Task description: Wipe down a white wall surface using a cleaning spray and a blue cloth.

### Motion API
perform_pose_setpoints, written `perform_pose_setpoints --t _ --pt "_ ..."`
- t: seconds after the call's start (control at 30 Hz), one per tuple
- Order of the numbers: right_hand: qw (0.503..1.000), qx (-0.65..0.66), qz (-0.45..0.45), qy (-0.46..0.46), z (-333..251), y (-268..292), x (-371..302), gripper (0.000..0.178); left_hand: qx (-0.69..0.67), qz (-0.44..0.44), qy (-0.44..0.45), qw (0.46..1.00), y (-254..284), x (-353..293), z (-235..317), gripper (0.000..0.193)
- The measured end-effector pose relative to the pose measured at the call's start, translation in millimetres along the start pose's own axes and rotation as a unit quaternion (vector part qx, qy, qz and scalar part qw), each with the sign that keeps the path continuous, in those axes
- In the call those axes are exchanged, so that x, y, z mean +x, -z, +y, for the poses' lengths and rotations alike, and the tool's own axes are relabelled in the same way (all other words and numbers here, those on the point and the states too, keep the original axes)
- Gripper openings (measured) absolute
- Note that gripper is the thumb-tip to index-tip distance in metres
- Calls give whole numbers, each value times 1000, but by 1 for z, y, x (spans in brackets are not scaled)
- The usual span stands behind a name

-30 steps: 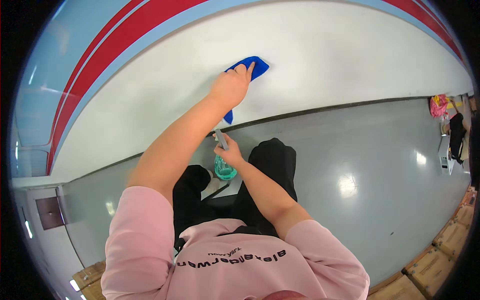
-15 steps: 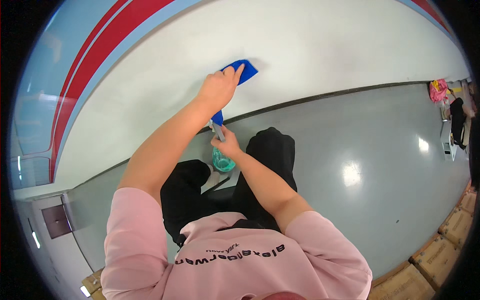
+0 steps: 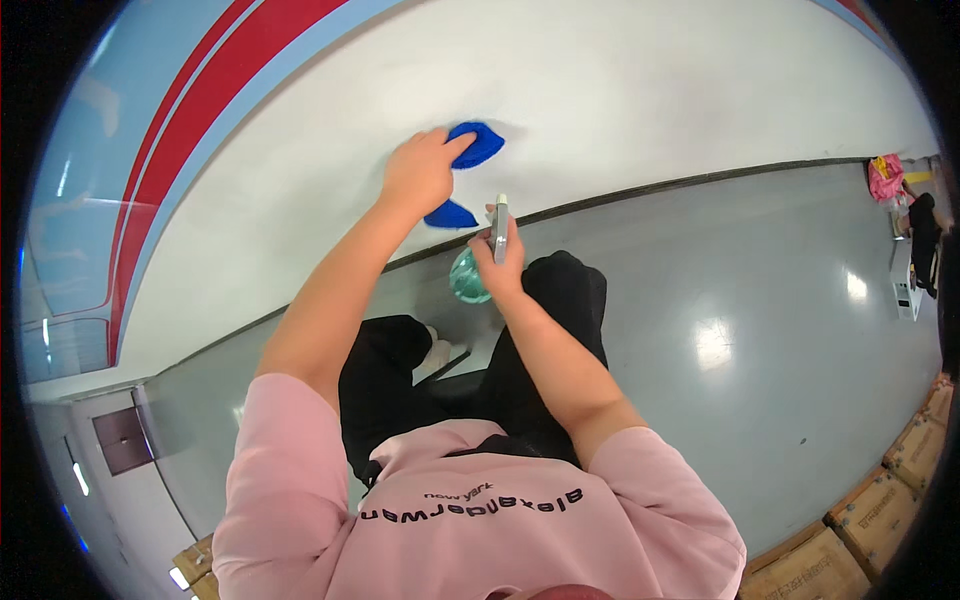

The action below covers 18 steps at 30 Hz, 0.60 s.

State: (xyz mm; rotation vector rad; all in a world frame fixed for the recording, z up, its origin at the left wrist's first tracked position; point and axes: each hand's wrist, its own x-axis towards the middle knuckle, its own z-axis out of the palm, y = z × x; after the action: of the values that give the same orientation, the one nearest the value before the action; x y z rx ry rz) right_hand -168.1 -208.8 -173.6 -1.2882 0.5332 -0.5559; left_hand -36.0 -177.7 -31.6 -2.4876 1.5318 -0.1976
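Note:
My left hand (image 3: 420,172) presses a blue cloth (image 3: 476,145) against a white wall panel (image 3: 620,110). Part of the cloth shows beyond the fingertips, and another piece hangs below the palm. In my right hand (image 3: 503,262) is a spray bottle (image 3: 471,277), gripped near its grey trigger head. Its translucent green body shows beside my fingers, and the pale nozzle points up toward the panel. The bottle is to the right of the cloth and apart from it.
A dark strip (image 3: 650,190) runs where the panel meets the grey floor (image 3: 700,270). Cardboard boxes (image 3: 880,510) line the lower right. At the far right are a pink bag (image 3: 885,178) and a white box-like thing (image 3: 906,285). My bent knees (image 3: 565,300) are close below the bottle.
My right hand has moved up and to the right with the spray bottle, out from beneath my left forearm. My left hand has shifted slightly left, and the cloth looks more crumpled.

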Motion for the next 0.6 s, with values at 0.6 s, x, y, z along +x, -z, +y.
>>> perform_pose_setpoints --t 0.6 --pt "954 -117 -276 3 -25 4 0 48 -777 29 429 459 -64 -106 23 37"
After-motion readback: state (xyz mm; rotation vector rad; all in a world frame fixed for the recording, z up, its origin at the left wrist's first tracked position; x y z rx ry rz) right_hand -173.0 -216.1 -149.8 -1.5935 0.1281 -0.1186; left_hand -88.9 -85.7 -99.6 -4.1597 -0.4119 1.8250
